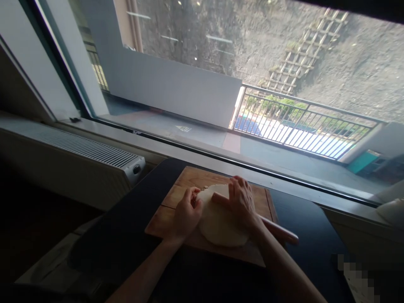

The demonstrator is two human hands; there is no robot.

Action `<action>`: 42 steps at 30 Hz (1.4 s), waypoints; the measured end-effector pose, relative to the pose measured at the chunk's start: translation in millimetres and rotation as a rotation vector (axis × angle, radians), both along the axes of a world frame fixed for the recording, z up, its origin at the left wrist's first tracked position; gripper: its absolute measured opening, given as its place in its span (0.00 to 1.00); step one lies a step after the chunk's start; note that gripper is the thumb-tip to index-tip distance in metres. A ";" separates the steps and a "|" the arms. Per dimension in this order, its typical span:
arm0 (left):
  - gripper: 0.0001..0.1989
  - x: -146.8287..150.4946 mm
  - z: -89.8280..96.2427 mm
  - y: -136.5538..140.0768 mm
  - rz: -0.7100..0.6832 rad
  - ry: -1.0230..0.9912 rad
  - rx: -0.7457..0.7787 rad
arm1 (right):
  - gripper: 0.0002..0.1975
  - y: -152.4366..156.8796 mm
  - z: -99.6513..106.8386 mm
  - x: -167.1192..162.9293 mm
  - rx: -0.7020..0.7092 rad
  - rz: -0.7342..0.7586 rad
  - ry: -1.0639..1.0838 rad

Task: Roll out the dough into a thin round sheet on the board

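Observation:
A flat, roundish sheet of pale dough (pixel 217 225) lies on a wooden board (pixel 170 191). Across its right part runs a wooden rolling pin (pixel 279 230), slanting from the middle of the dough out past the board's right edge. My right hand (pixel 241 198) is on top of the pin, its fingers curled over it. At the dough's left edge is my left hand (pixel 189 210), with fingers and thumb closed together on the rim of the sheet. The part of the pin under my right palm is hidden.
The board rests on a dark table (pixel 126 235) with rounded corners. Behind it run a window sill (pixel 202 158) and a large window, with a railing (pixel 303 122) outside. A white radiator (pixel 94 155) stands at the left.

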State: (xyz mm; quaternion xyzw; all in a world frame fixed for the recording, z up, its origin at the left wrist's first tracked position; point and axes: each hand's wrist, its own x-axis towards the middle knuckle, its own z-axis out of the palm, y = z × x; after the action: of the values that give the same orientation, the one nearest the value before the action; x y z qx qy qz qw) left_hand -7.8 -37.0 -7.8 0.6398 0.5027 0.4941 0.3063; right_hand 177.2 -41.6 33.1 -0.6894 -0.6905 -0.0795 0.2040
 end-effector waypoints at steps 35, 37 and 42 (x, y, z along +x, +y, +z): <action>0.14 -36.1 9.9 -14.4 0.028 0.779 0.290 | 0.15 -12.6 37.4 -2.0 -0.319 0.266 -0.122; 0.14 -35.0 9.6 -14.1 0.028 0.786 0.284 | 0.15 -14.3 36.0 0.7 -0.297 0.249 -0.109; 0.14 -34.9 9.9 -14.9 0.023 0.778 0.288 | 0.15 -11.0 34.6 1.5 -0.322 0.260 -0.118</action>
State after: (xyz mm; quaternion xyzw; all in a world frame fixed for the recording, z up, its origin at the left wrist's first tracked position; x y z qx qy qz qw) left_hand -42.7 -51.9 2.2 0.8095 0.5136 0.2844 -0.0047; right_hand 178.7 -52.5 67.7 -0.6124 -0.7881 0.0186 0.0591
